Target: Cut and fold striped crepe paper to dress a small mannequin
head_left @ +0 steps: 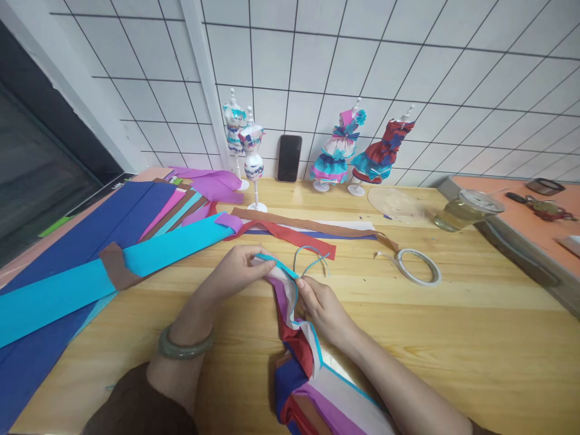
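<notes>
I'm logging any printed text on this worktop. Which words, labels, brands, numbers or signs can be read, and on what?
None can be read for certain.
Black strip, left: small pale marks, possibly lettering, too small and blurred to read.
Phone: dark screen, no text visible.
Tape roll: no text visible.
Held strips: no text visible.

No legible text, only tiny pale marks point(120, 180), possibly lettering, on a dark strip point(98, 194).
</notes>
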A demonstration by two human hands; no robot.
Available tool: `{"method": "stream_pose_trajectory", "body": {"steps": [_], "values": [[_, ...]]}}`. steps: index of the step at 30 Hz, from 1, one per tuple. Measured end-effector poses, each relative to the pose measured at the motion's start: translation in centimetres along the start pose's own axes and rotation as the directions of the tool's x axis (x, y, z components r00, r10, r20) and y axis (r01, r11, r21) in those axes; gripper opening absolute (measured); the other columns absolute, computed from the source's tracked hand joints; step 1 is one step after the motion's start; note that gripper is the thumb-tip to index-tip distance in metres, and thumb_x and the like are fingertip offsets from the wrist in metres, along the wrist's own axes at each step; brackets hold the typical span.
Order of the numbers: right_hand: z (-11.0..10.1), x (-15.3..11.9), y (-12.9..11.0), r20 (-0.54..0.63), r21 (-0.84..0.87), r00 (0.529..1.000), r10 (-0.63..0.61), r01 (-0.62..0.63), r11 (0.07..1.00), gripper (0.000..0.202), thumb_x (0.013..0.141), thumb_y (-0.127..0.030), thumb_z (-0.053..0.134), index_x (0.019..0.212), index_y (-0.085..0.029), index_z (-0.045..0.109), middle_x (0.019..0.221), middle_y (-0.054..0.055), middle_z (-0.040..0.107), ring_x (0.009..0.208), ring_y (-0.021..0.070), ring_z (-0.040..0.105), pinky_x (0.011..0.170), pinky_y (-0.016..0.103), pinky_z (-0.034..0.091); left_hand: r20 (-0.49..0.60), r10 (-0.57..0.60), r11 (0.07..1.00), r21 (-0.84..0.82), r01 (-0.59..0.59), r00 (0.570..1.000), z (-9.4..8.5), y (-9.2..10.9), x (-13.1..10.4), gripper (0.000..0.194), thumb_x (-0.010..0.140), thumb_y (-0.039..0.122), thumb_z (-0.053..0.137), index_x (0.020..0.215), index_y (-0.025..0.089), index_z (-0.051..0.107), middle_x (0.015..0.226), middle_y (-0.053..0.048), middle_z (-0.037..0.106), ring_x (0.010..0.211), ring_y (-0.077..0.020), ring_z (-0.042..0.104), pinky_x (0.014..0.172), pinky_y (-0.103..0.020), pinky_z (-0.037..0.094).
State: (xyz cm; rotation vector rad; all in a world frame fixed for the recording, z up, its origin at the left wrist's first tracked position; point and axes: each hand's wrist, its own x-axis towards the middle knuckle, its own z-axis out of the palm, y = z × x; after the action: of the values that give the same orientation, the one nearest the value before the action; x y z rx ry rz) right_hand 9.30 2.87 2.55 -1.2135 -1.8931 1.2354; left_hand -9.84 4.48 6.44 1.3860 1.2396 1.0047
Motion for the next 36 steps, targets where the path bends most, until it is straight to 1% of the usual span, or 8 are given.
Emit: {"method": "stream_pose_trajectory", "body": {"steps": [5,10,13,17,22,26,32,36], "values": [[-0.3,-0.2,-0.4,0.082,-0.030,0.996,-0.034,0.036,0.999,0.039,0.089,-0.047,0.027,0.063,-0.019,0.039,0.055,-0.004,0.037,0.051,0.0097,0.035,0.049,0.021,0.030,0.077,-0.056,0.998,0.008,0.055,0.995,-0.5,0.2,-0.2,0.011,0.065,0.027,0.062,0.065,0.018,0.068,0.064,-0.005,0.065,0.057,-0.0172,0.058,0.052,-0.024,0.044],[-0.5,0.0,-0.5,0.086,-0.003,0.996,-0.018,0.018,1.000,0.041,0.089,-0.047,0.027,0.067,-0.018,0.045,0.057,-0.002,0.043,0.055,0.0114,0.041,0.051,0.022,0.034,0.131,-0.042,0.999,0.001,0.043,0.990,-0.7,0.3,-0.3,0.011,0.064,0.027,0.064,0.067,0.017,0.068,0.061,-0.004,0.062,0.056,-0.0161,0.055,0.050,-0.023,0.043],[-0.6,0.1,-0.5,0.076,0.021,0.997,0.009,-0.010,1.000,0.041,0.089,-0.047,0.026,0.072,-0.017,0.049,0.061,0.000,0.047,0.063,0.0135,0.046,0.056,0.023,0.037,0.116,-0.032,0.999,-0.033,0.036,0.993,-0.6,0.3,-0.4,0.018,0.062,0.025,0.065,0.078,0.016,0.067,0.066,-0.003,0.062,0.060,-0.0162,0.055,0.052,-0.023,0.043],[-0.7,0.1,-0.6,0.066,0.027,0.998,0.016,-0.018,0.999,0.041,0.089,-0.047,0.027,0.071,-0.018,0.049,0.061,0.000,0.047,0.069,0.0151,0.048,0.062,0.024,0.039,0.061,-0.048,0.995,-0.084,0.053,0.997,-0.2,0.3,-0.6,0.040,0.060,0.022,0.067,0.100,0.019,0.063,0.060,-0.001,0.058,0.052,-0.0134,0.051,0.045,-0.021,0.038],[-0.7,0.1,-0.5,0.070,0.036,0.997,0.013,-0.016,0.999,0.041,0.089,-0.047,0.029,0.074,-0.017,0.052,0.067,0.002,0.052,0.066,0.0139,0.047,0.059,0.024,0.039,0.008,-0.053,0.983,-0.174,0.053,0.999,0.3,0.5,-0.6,0.052,0.056,0.016,0.069,0.107,0.020,0.061,0.055,0.002,0.053,0.045,-0.0095,0.042,0.039,-0.018,0.030],[-0.7,0.1,-0.5,0.080,0.027,0.997,0.023,-0.025,0.999,0.043,0.088,-0.050,0.029,0.071,-0.017,0.051,0.064,0.000,0.051,0.064,0.0135,0.047,0.058,0.023,0.039,-0.005,-0.017,0.991,-0.133,0.016,1.000,0.4,0.6,-0.6,0.056,0.056,0.015,0.068,0.111,0.022,0.060,0.052,0.004,0.048,0.043,-0.0086,0.036,0.037,-0.018,0.025],[-0.8,0.1,-0.7,0.092,0.023,0.996,0.023,-0.025,0.999,0.043,0.088,-0.050,0.027,0.067,-0.018,0.048,0.060,-0.001,0.049,0.066,0.0146,0.049,0.061,0.024,0.039,-0.022,0.001,0.998,-0.061,-0.003,1.000,0.5,0.3,-0.6,0.061,0.057,0.017,0.068,0.116,0.025,0.056,0.072,0.000,0.060,0.045,-0.0083,0.037,0.039,-0.019,0.027],[-0.7,0.0,-0.7,0.084,-0.013,0.996,0.013,-0.012,1.000,0.040,0.089,-0.047,0.028,0.072,-0.017,0.048,0.066,0.000,0.049,0.064,0.0132,0.045,0.061,0.023,0.037,-0.018,0.006,1.000,-0.014,-0.006,1.000,0.6,0.2,-0.5,0.061,0.060,0.018,0.066,0.119,0.026,0.053,0.088,-0.002,0.064,0.054,-0.0111,0.049,0.045,-0.020,0.035]]}}
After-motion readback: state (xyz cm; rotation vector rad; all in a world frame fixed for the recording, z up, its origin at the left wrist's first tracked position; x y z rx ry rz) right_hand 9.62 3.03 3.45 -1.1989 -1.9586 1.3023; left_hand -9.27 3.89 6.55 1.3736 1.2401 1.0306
